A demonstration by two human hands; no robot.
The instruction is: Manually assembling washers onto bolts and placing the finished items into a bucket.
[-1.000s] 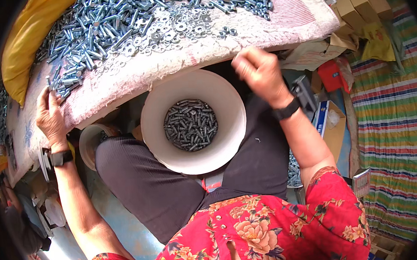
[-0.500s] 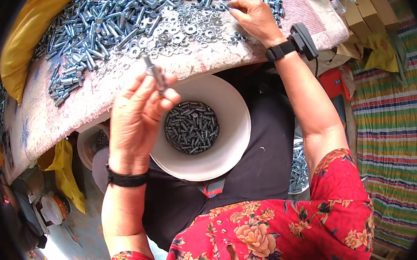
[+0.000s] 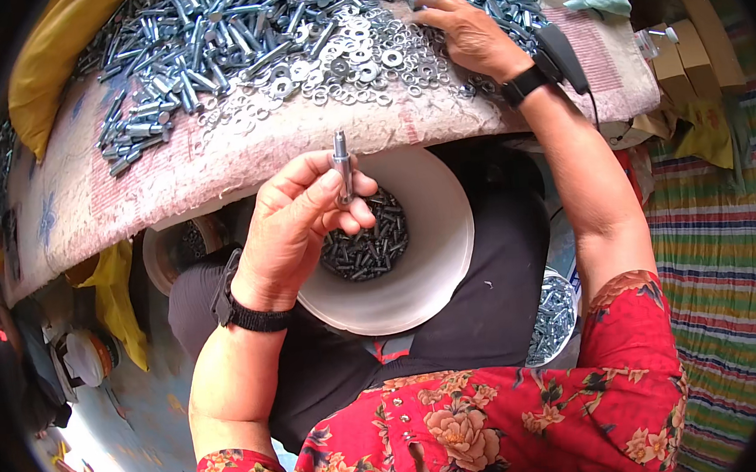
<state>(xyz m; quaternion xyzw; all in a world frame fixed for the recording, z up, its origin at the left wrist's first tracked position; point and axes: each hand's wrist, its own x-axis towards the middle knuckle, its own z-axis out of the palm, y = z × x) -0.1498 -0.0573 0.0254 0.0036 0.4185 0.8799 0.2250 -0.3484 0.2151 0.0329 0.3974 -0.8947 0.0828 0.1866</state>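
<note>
My left hand grips a grey metal anchor bolt upright, its narrower end pointing up, over the left part of the white bucket between my legs. Many short dark bolts lie in the bottom of that bucket, partly hidden by the hand. My right hand reaches to the table, its fingers stretched apart at the edge of the washers and the shiny metal sleeves. Its fingertips are slightly blurred, and nothing shows between them.
A heap of long shiny metal pieces covers the back of the cloth-covered table. A yellow bag borders it at the left. Another tub of metal parts stands by my right leg. Cardboard boxes stand at the right.
My left hand has moved right with the anchor bolt and now holds it upright and steady. The right hand stays at the pile, its fingers more stretched out. The view has shifted slightly.
</note>
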